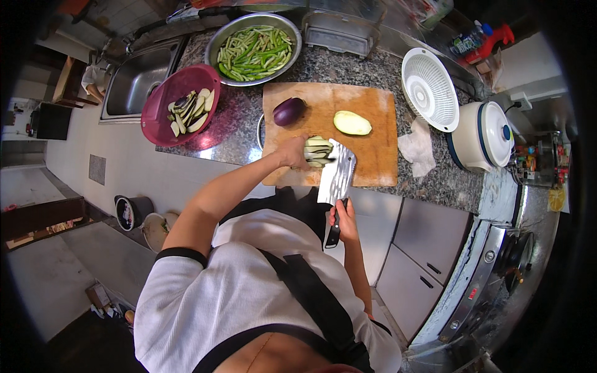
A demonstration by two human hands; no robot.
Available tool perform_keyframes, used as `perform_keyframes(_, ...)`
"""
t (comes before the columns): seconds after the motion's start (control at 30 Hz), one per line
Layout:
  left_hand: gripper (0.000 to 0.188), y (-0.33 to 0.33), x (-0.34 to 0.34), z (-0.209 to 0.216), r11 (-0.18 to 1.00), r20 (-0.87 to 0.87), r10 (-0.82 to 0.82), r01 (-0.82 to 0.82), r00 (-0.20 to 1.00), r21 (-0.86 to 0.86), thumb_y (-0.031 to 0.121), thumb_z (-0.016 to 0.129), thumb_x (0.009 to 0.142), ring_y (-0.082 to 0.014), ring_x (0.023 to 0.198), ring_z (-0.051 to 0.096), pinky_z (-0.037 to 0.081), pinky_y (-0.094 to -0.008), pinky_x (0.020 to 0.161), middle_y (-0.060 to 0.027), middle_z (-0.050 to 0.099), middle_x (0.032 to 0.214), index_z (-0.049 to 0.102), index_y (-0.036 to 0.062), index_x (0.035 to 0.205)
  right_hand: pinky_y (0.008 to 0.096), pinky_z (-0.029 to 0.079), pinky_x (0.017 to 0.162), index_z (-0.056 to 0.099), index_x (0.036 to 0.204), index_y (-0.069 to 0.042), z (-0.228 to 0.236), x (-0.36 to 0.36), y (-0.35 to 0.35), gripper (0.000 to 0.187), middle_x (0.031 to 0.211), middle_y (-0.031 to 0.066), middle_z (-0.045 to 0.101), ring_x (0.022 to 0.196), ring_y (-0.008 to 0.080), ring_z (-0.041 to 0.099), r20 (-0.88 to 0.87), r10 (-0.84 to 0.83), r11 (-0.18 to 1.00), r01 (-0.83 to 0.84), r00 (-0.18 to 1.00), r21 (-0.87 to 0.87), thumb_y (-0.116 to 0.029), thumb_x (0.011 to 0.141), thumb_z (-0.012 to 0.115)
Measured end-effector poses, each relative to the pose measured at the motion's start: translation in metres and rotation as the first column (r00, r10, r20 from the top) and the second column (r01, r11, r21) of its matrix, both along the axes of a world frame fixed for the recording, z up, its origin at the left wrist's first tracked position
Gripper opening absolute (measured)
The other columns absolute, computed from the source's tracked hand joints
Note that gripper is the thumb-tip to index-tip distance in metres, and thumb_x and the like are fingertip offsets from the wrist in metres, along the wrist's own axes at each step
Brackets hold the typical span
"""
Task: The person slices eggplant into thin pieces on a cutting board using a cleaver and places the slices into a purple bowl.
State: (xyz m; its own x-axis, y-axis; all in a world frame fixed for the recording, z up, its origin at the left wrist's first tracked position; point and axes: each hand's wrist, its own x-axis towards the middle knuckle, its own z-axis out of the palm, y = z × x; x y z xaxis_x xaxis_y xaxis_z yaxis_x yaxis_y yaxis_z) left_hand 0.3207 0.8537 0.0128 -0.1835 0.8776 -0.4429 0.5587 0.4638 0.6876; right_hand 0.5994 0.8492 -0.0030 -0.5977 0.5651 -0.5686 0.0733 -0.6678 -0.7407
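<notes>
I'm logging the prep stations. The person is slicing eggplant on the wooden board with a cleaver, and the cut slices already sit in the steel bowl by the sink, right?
Not quite: the head view shows the eggplant slices in the dark red plastic bowl; the steel bowl holds green beans. The rest stands.

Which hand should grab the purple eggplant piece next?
Probably the left hand: it rests on the eggplant slices, just below the purple piece, while the right hand grips the cleaver.
</notes>
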Motion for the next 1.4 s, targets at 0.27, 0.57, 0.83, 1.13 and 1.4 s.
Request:
perform_keyframes(0.27, 0.087, -0.053, -0.086, 0.079, 0.779, 0.604, 0.365, -0.587, 0.709, 0.218, 0.018, 0.088, 0.049, -0.0199, 0.093, 0.057, 0.046, -0.0298, 0.084, -0.0103, 0.06, 0.105, 0.044, -0.001, 0.121, 0.0233, 0.039, 0.044, 0.042, 0.1, -0.009, 0.0, -0.002, 0.001, 0.014, 0.067, 0.0028, 0.047, 0.05, 0.0099, 0.045, 0.054, -0.026, 0.999, 0.024, 0.998, 0.03, -0.022, 0.097, 0.044)
perform_keyframes(0.57, 0.083, -0.194, -0.279, 0.001, 0.515, -0.173, 0.844, -0.678, 0.507, 0.524, 0.036, 0.083, 0.058, -0.0317, 0.103, 0.057, 0.045, -0.0375, 0.088, -0.0197, 0.059, 0.109, 0.047, -0.0017, 0.123, 0.024, 0.041, 0.046, 0.044, 0.1, -0.007, 0.014, -0.011, 0.004, 0.017, 0.067, 0.0025, 0.048, 0.051, 0.0099, 0.046, 0.055, 0.034, 0.995, -0.039, 0.998, 0.091, -0.024, 0.097, 0.044)
perform_keyframes(0.83, 0.011, -0.091, -0.086, 0.028, 0.623, 0.193, 0.532, -0.536, 0.824, 0.57, 0.009, 0.062, 0.085, -0.0085, 0.074, 0.058, 0.047, -0.0237, 0.069, -0.0003, 0.063, 0.08, 0.064, -0.0001, 0.092, 0.0244, 0.039, 0.046, 0.043, 0.095, -0.009, 0.017, 0.008, 0.013, 0.013, 0.068, 0.0029, 0.048, 0.051, 0.0111, 0.046, 0.091, 0.017, 0.996, -0.025, 0.996, 0.088, -0.022, 0.096, 0.046)
perform_keyframes(1.13, 0.022, 0.007, 0.039, 0.019, 0.96, -0.05, 0.173, -0.157, 0.984, 0.233, 0.015, 0.07, 0.073, -0.0227, 0.073, 0.064, 0.051, -0.0331, 0.069, -0.0101, 0.065, 0.082, 0.067, 0.0063, 0.093, 0.0245, 0.039, 0.047, 0.043, 0.095, -0.009, 0.023, 0.019, 0.03, 0.014, 0.068, 0.003, 0.049, 0.05, 0.0113, 0.046, 0.124, 0.046, 0.989, -0.062, 0.991, 0.134, -0.022, 0.096, 0.045)
perform_keyframes(1.4, 0.008, 0.007, 0.031, -0.005, 0.953, 0.0, 0.233, -0.228, 0.973, 0.201, 0.011, 0.065, 0.076, -0.0195, 0.066, 0.061, 0.048, -0.0327, 0.063, -0.008, 0.064, 0.071, 0.063, 0.004, 0.079, 0.0258, 0.038, 0.044, 0.04, 0.094, -0.011, 0.021, 0.04, 0.059, 0.013, 0.068, 0.0032, 0.047, 0.05, 0.0121, 0.045, 0.118, -0.018, 0.997, 0.008, 0.993, 0.079, -0.022, 0.096, 0.046)
